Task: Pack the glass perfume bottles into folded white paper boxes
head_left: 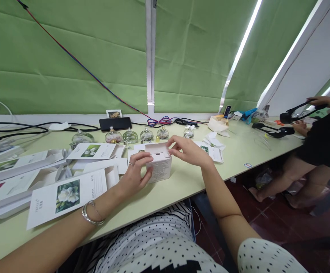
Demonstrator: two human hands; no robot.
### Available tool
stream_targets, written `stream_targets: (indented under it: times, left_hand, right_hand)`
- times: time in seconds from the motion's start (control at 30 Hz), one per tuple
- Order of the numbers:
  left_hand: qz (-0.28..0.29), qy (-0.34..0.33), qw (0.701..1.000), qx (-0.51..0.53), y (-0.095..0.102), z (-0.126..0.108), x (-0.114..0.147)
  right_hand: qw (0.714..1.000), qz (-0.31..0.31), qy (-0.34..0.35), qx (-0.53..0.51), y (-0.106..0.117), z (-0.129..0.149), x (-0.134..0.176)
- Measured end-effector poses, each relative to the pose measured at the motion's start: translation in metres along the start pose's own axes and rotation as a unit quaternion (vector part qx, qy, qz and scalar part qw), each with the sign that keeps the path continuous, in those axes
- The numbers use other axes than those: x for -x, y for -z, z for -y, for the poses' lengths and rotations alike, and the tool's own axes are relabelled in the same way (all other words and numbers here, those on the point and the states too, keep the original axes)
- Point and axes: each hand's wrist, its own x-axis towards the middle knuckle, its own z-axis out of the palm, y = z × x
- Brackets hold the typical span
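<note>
White cardboard forms one box (161, 170) in two hands (136, 168) (190, 151), near six bottles (130, 136).

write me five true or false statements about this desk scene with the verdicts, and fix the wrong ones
1. Both the left hand and the right hand touch the small white cardboard box. True.
2. That box's top is fully closed. False: its top is open, with a flap standing up.
3. A black rectangular phone sits on the window side of two round clear glass bottles. True.
4. A silver metal bracelet is on the right wrist. False: it is on the left wrist.
5. A white carton with a white flower picture lies on the table beyond the left forearm. True.
</note>
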Motion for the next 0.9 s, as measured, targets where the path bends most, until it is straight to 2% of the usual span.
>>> stream_targets:
  times: [0.13,0.23,0.37,0.47,0.63,0.9]
  left_hand:
    - [-0.008,0.007,1.000,-0.001,-0.001,0.001,0.001]
    - [-0.017,0.014,1.000,-0.002,-0.003,0.002,0.001]
    - [-0.056,0.040,0.998,0.013,-0.007,0.004,0.003]
    - [-0.065,0.056,0.996,0.024,-0.008,0.006,0.005]
    - [-0.052,0.073,0.996,0.024,-0.002,0.003,0.001]
    - [-0.046,0.051,0.998,0.013,0.006,0.001,-0.005]
  right_hand:
    - [0.997,-0.062,-0.035,-0.008,-0.009,0.001,-0.004]
    - [0.996,-0.074,-0.042,0.011,-0.012,0.004,-0.007]
    - [1.000,-0.010,-0.004,0.023,-0.008,0.006,-0.005]
    - [0.999,0.034,0.019,0.026,-0.004,0.007,-0.002]
    - [0.997,0.053,0.032,0.053,-0.003,0.006,-0.002]
    - [0.996,0.062,0.044,0.047,-0.004,0.006,-0.003]
